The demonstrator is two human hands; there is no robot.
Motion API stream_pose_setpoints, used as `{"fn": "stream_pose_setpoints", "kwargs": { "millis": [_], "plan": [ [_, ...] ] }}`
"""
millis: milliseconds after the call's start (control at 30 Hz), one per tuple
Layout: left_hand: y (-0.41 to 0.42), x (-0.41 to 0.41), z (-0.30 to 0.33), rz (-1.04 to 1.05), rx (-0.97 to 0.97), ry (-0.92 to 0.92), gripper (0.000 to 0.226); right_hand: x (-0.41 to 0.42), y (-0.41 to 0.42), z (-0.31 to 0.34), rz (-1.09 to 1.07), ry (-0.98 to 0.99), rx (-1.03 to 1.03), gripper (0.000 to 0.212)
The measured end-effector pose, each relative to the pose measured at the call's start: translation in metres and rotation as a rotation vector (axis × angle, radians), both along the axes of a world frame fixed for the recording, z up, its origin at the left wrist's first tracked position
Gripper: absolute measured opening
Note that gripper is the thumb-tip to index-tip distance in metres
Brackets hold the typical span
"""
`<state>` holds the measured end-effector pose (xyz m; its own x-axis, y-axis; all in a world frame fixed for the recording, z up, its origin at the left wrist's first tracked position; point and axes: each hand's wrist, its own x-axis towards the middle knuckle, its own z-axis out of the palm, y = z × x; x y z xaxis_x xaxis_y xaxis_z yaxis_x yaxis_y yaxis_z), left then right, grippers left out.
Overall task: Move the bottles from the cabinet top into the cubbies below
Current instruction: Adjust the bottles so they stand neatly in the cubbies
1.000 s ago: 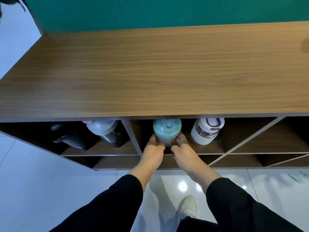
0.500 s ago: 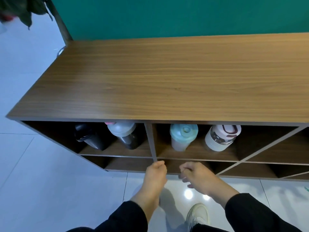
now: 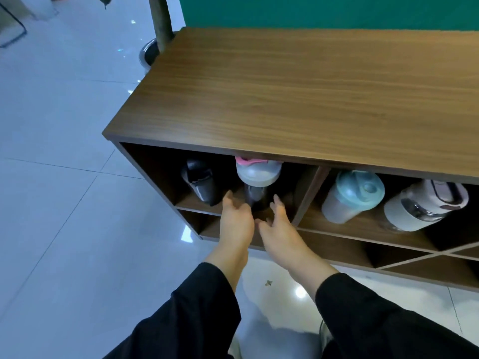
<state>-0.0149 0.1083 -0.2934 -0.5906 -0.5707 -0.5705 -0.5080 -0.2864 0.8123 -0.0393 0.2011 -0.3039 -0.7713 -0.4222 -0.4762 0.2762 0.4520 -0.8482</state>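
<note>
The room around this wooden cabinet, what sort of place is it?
Probably an office or studio, not a kitchen: glossy white floor tiles, a teal wall behind the cabinet, and a potted plant's trunk beside it.

This looks like an indoor lounge or office-type room rather than a kitchen or workshop. A low wood-veneer cabinet (image 3: 298,99) stands against a teal wall (image 3: 324,11), its open cubbies (image 3: 363,224) holding drink bottles (image 3: 350,198). Glossy pale floor tiles (image 3: 64,203) spread out to the left of the cabinet and reflect ceiling lights. At the cabinet's far left corner a plant trunk (image 3: 162,22) rises from a shiny metal pot (image 3: 147,54).
</note>
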Motion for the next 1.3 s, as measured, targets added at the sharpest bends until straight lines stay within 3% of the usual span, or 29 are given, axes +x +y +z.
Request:
{"fn": "stream_pose_setpoints", "kwargs": {
  "millis": [267,533,767,1300],
  "plan": [
    [-0.023,-0.023,-0.017,-0.156,0.039,0.064,0.07,-0.019,-0.02,-0.024,-0.053,0.054,0.108,0.076],
    [-0.018,-0.017,-0.027,-0.057,-0.033,0.091,0.049,-0.028,-0.02,-0.034,-0.144,0.061,0.108,0.072],
    [-0.019,-0.021,-0.028,-0.181,0.018,0.072,0.062,-0.016,-0.023,-0.029,-0.173,0.019,0.057,0.072],
    [-0.021,-0.018,-0.029,-0.168,0.047,0.035,0.062,-0.017,-0.02,-0.038,-0.129,-0.006,0.107,0.068]
  ]
}}
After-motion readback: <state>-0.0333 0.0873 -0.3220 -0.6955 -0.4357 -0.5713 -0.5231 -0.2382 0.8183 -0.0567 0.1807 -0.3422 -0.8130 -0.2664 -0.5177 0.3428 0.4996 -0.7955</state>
